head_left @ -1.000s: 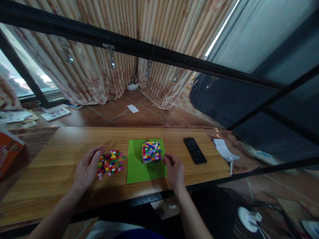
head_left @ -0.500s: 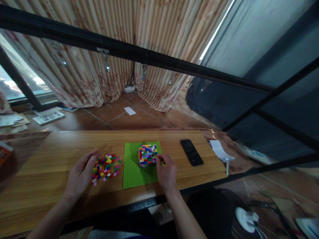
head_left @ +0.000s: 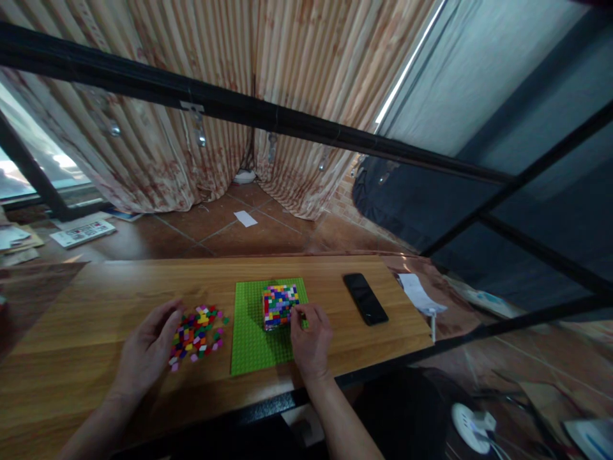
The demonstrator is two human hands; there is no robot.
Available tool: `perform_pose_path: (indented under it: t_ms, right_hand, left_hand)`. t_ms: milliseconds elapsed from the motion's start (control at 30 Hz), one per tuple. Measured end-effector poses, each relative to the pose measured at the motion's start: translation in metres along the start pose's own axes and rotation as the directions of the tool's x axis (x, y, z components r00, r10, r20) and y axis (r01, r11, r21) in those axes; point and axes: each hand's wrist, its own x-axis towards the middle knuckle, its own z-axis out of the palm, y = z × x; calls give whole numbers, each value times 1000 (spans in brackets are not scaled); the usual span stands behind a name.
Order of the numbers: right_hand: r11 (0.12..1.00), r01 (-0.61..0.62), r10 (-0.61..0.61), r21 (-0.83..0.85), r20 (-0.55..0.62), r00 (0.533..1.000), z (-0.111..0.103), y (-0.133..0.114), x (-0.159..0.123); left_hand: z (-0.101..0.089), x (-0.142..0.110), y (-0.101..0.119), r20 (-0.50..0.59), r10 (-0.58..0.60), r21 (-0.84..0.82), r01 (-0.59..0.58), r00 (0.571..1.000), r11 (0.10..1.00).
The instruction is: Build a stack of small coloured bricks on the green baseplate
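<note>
A block of many-coloured toy bricks [head_left: 278, 305] stands on a green studded baseplate [head_left: 244, 348]. My right hand [head_left: 311, 338] is at the block's front right corner, thumb and index finger pinched together against it. Whatever is between those fingertips is too small to make out. To the left of the baseplate lies a loose pile of small coloured bricks [head_left: 198, 335] on the wooden table. At that pile's left edge rests my left hand [head_left: 148, 345], fingers loosely curved and thumb apart, with nothing visible in it.
A black phone [head_left: 365, 298] lies on the wooden table [head_left: 110, 300], right of the baseplate. Past the table's right end is a white paper [head_left: 421, 294]. A dark metal bar [head_left: 287, 118] crosses in front of the curtains. A white power strip [head_left: 467, 425] sits low at right.
My right fingertips have shifted slightly left and nearer along the brick block, onto its front right corner. My left hand stays beside the pile. The whole view has tilted a little.
</note>
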Motion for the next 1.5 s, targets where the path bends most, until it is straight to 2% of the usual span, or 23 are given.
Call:
perform_pose_path:
  t_ms: [267, 433, 600, 833, 967, 1133, 1233, 1500]
  right_hand:
    - [995, -78, 79, -63, 14, 997, 2, -7, 3]
    - [993, -108, 109, -38, 20, 994, 5, -7, 3]
    - [994, -109, 107, 20, 71, 992, 4, -2, 2]
    - [985, -90, 74, 147, 112, 991, -2, 0, -1]
    - [976, -113, 91, 185, 125, 988, -3, 1, -3]
    - [960, -162, 133, 229, 137, 982, -2, 2, -4]
    - [954, -173, 141, 245, 141, 980, -2, 3, -3]
    - [964, -142, 97, 225, 200, 975, -9, 7, 6]
  left_hand:
    - [-1, -5, 11, 2, -42, 36, 42, 999, 998]
    - [-1, 0, 4, 14, -34, 48, 34, 999, 998]
    - [-2, 2, 0, 28, -48, 54, 46, 998, 997]
    - [-2, 2, 3, -8, -27, 33, 28, 1000, 999]
    - [-2, 2, 4, -24, -30, 24, 31, 999, 999]
    - [-3, 2, 3, -18, -9, 89, 11, 1000, 996]
    - [-2, 5, -2, -22, 34, 89, -31, 999, 996]
    - [-2, 6, -7, -12, 28, 80, -27, 1000, 996]
